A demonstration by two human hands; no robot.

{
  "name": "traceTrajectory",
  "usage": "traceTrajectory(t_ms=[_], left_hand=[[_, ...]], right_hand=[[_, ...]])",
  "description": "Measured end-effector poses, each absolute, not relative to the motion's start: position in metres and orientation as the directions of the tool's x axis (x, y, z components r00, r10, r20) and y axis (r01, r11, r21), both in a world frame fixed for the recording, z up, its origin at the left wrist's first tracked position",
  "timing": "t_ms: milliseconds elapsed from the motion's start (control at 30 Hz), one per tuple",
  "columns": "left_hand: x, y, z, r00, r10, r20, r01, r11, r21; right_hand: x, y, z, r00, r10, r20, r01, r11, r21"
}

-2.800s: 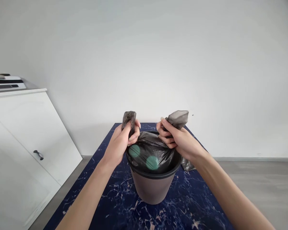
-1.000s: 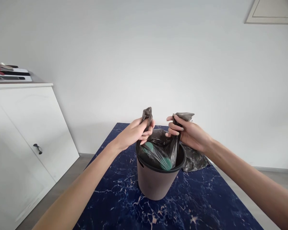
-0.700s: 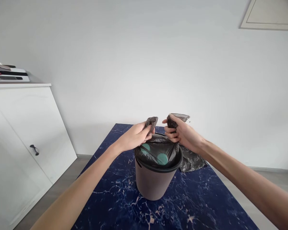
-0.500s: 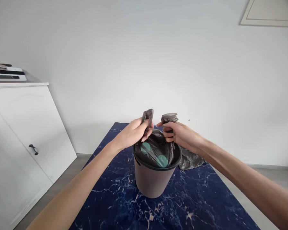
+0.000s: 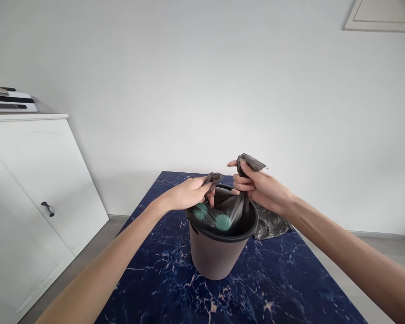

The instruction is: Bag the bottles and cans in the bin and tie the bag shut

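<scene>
A grey-brown waste bin (image 5: 216, 256) with a black rim stands on a dark blue marbled table (image 5: 162, 274). Inside it sits a dark, half-clear bin bag (image 5: 227, 211) with green round shapes showing through. My left hand (image 5: 189, 193) is closed on one gathered corner of the bag at the bin's left rim. My right hand (image 5: 261, 189) is closed on the other gathered corner, held a little higher above the right rim. The bag stretches between the two hands.
A second crumpled dark bag (image 5: 272, 225) lies on the table behind the bin, to the right. A white cabinet (image 5: 30, 180) with a dark handle stands at the left, flat items stacked on top. A white wall is behind; grey floor on both sides.
My left hand has dropped toward the bin's rim with its corner, and my right hand has risen and drawn apart a little. The bag is pulled tauter between them.
</scene>
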State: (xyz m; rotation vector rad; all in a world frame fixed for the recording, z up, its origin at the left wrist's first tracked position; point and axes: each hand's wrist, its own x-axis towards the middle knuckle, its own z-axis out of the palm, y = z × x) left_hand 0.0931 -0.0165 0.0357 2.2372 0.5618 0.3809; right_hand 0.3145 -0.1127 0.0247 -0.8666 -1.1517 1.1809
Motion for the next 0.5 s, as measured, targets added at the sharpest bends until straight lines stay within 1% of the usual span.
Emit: traceTrajectory(t_ms=[100,167,233,300,367,433,500], left_hand=[[0.093,-0.019,0.037,0.861,0.500,0.094,0.278,-0.617,0.737],[0.093,-0.024,0.040,0.851,0.509,0.131,0.274,-0.642,0.716],[0.093,-0.029,0.043,0.812,0.539,0.225,0.256,-0.674,0.693],[0.093,-0.031,0.047,0.748,0.566,0.347,0.228,-0.710,0.667],[0.091,-0.032,0.051,0.714,0.563,0.416,0.212,-0.741,0.638],[0.090,-0.030,0.056,0.736,0.536,0.412,0.210,-0.761,0.614],[0.091,-0.029,0.063,0.791,0.484,0.373,0.200,-0.782,0.591]], right_hand=[[0.310,-0.105,0.024,0.070,0.988,0.136,-0.269,0.150,-0.951],[0.305,-0.102,0.026,0.081,0.992,0.098,-0.228,0.114,-0.967],[0.298,-0.101,0.029,0.007,0.995,0.101,-0.127,0.101,-0.987],[0.293,-0.102,0.033,-0.107,0.988,0.110,0.021,0.112,-0.993],[0.287,-0.103,0.037,-0.203,0.977,0.069,0.176,0.106,-0.979],[0.281,-0.103,0.039,-0.277,0.960,0.041,0.294,0.126,-0.947],[0.273,-0.101,0.039,-0.341,0.937,0.080,0.367,0.211,-0.906]])
